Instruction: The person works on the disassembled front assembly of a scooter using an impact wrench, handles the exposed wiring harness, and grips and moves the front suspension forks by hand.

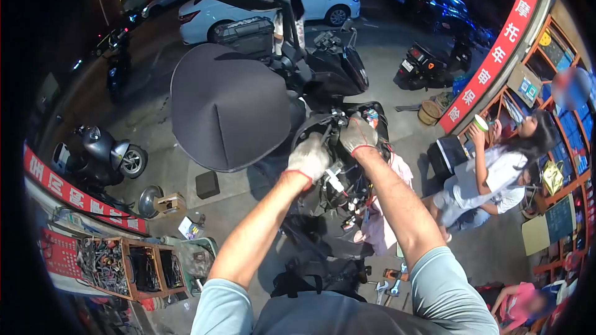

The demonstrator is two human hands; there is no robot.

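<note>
The left hand (310, 158) and right hand (358, 134) flank exposed motorbike parts (336, 119), probably for steadiness; fingers curl inward, but whether they grasp anything, I cannot tell.

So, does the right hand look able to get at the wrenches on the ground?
Probably, with a bend: nothing seems to cover the wrenches, though the gloved right hand is busy elsewhere.

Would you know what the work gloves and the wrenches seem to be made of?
The work gloves look like matte knitted fabric, perhaps cotton, given the soft grey surface and red edging; the wrenches look like smooth metal, probably steel, by their pale sheen.
</note>
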